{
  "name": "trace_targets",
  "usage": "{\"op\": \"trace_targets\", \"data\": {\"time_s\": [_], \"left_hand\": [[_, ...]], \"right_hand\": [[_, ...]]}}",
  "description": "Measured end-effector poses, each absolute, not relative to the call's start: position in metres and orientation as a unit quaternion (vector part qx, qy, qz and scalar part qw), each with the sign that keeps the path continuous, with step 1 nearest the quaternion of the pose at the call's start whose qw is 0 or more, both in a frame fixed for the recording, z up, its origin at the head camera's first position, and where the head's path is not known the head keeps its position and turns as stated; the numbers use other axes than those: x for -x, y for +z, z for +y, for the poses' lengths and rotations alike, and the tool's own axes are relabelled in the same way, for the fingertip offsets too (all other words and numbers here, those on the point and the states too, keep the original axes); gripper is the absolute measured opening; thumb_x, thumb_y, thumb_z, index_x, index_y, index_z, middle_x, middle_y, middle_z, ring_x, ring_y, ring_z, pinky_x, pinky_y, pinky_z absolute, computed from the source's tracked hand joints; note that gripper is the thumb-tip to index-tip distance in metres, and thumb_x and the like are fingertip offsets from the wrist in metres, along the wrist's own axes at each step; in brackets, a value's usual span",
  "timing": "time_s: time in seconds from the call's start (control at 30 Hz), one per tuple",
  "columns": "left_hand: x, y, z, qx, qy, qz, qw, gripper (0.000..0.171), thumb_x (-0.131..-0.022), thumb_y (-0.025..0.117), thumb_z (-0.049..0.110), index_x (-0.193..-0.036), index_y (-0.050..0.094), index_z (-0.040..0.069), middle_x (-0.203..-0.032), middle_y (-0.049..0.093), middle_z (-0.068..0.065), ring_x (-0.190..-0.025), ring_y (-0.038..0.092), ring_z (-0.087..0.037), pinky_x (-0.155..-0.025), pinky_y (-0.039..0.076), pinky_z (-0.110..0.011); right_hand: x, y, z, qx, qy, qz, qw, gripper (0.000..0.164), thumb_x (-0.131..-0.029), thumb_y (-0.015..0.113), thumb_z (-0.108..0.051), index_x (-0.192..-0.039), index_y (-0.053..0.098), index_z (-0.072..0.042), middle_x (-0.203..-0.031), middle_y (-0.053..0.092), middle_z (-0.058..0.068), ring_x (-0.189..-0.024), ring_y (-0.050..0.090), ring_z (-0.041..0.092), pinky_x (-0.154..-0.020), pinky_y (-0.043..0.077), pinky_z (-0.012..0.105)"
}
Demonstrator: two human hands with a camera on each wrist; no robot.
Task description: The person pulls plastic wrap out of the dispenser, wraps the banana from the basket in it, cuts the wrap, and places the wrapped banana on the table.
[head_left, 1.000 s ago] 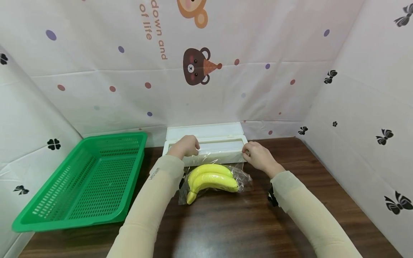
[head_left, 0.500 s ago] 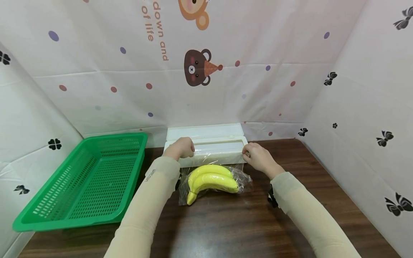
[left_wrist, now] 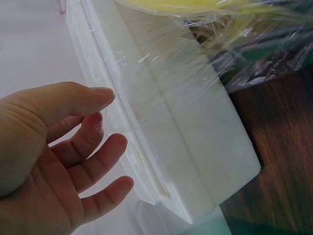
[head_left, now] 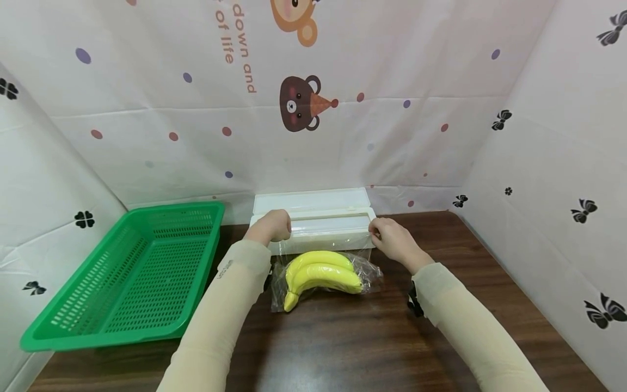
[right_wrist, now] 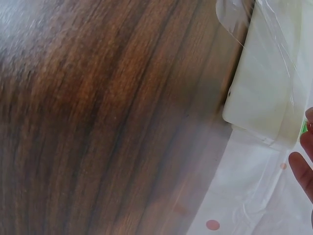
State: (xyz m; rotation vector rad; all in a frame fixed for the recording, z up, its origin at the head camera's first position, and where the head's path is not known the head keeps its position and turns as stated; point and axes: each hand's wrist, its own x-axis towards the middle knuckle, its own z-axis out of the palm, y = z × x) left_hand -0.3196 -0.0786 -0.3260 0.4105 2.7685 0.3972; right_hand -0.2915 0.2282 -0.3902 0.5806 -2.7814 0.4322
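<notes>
A white cling film dispenser box (head_left: 333, 241) lies at the back of the table with its lid (head_left: 313, 200) raised behind it. Clear cling film (left_wrist: 161, 63) stretches from its front over two yellow bananas (head_left: 320, 272). At the box's left part, my left hand (head_left: 270, 226) pinches the film between thumb and index finger; in the left wrist view the other fingers (left_wrist: 100, 164) are half curled. My right hand (head_left: 394, 239) is at the box's right front corner, fingertips curled together at the film's edge. The right wrist view catches only some of its fingertips (right_wrist: 302, 169).
A green plastic basket (head_left: 191, 321) stands on the left of the brown wooden table (head_left: 343, 348). White printed sheeting (head_left: 392, 152) hangs close behind the box and along both sides.
My left hand has slid a little to the left along the box, with the film between its fingers. The right hand has stayed at the right corner. The bananas have not moved.
</notes>
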Motion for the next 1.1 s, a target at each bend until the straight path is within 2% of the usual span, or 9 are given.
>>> {"op": "trace_targets", "data": {"time_s": [0.27, 0.67, 0.77, 0.83, 0.93, 1.0, 1.1], "left_hand": [[0.314, -0.325, -0.086, -0.14, 0.138, 0.967, 0.162, 0.044, -0.085, 0.048, -0.001, -0.048, 0.032, 0.016, -0.048, 0.021, 0.003, -0.047, 0.015, -0.012, -0.046, 0.022, -0.025], [0.305, -0.323, -0.102, -0.15, 0.137, 0.966, 0.161, 0.044, -0.088, 0.048, 0.002, -0.049, 0.032, 0.017, -0.048, 0.021, 0.003, -0.048, 0.015, -0.012, -0.048, 0.023, -0.026], [0.3, -0.321, -0.104, -0.151, 0.136, 0.967, 0.156, 0.037, -0.09, 0.051, 0.005, -0.054, 0.045, 0.013, -0.05, 0.029, 0.003, -0.049, 0.023, -0.012, -0.051, 0.029, -0.027], [0.298, -0.322, -0.105, -0.153, 0.137, 0.967, 0.152, 0.037, -0.091, 0.052, 0.007, -0.055, 0.046, 0.012, -0.05, 0.029, 0.003, -0.049, 0.024, -0.012, -0.052, 0.03, -0.027], [0.295, -0.323, -0.106, -0.159, 0.144, 0.966, 0.146, 0.039, -0.092, 0.051, 0.007, -0.054, 0.043, 0.013, -0.05, 0.027, 0.003, -0.049, 0.022, -0.012, -0.051, 0.028, -0.027], [0.293, -0.323, -0.108, -0.165, 0.146, 0.965, 0.142, 0.042, -0.092, 0.051, 0.007, -0.053, 0.035, 0.016, -0.05, 0.023, 0.003, -0.049, 0.018, -0.013, -0.051, 0.026, -0.027], [0.29, -0.323, -0.109, -0.17, 0.143, 0.966, 0.133, 0.032, -0.092, 0.051, 0.008, -0.061, 0.046, 0.013, -0.056, 0.034, 0.001, -0.053, 0.028, -0.013, -0.055, 0.031, -0.028]], "right_hand": [[0.289, -0.392, 0.23, -0.202, 0.146, -0.96, 0.129, 0.025, -0.089, 0.058, -0.009, -0.113, 0.063, -0.003, -0.101, 0.066, 0.013, -0.087, 0.058, 0.023, -0.072, 0.049, 0.039], [0.283, -0.389, 0.232, -0.22, 0.14, -0.956, 0.134, 0.017, -0.088, 0.062, -0.01, -0.103, 0.069, -0.005, -0.095, 0.065, 0.007, -0.083, 0.058, 0.02, -0.073, 0.05, 0.038], [0.281, -0.387, 0.233, -0.221, 0.145, -0.955, 0.137, 0.014, -0.087, 0.063, -0.009, -0.1, 0.07, -0.006, -0.093, 0.065, 0.006, -0.081, 0.058, 0.019, -0.071, 0.05, 0.037], [0.279, -0.385, 0.233, -0.221, 0.147, -0.955, 0.131, 0.014, -0.088, 0.062, -0.01, -0.1, 0.07, -0.007, -0.093, 0.065, 0.006, -0.08, 0.057, 0.018, -0.07, 0.05, 0.037], [0.276, -0.382, 0.232, -0.218, 0.15, -0.957, 0.116, 0.015, -0.09, 0.061, -0.011, -0.101, 0.07, -0.006, -0.097, 0.066, 0.007, -0.083, 0.058, 0.019, -0.071, 0.05, 0.038], [0.274, -0.381, 0.233, -0.218, 0.148, -0.958, 0.116, 0.016, -0.09, 0.061, -0.012, -0.101, 0.07, -0.007, -0.098, 0.066, 0.007, -0.086, 0.059, 0.02, -0.072, 0.051, 0.038], [0.271, -0.38, 0.234, -0.218, 0.148, -0.957, 0.119, 0.015, -0.09, 0.06, -0.012, -0.101, 0.07, -0.007, -0.1, 0.067, 0.007, -0.09, 0.06, 0.021, -0.075, 0.051, 0.04]]}}
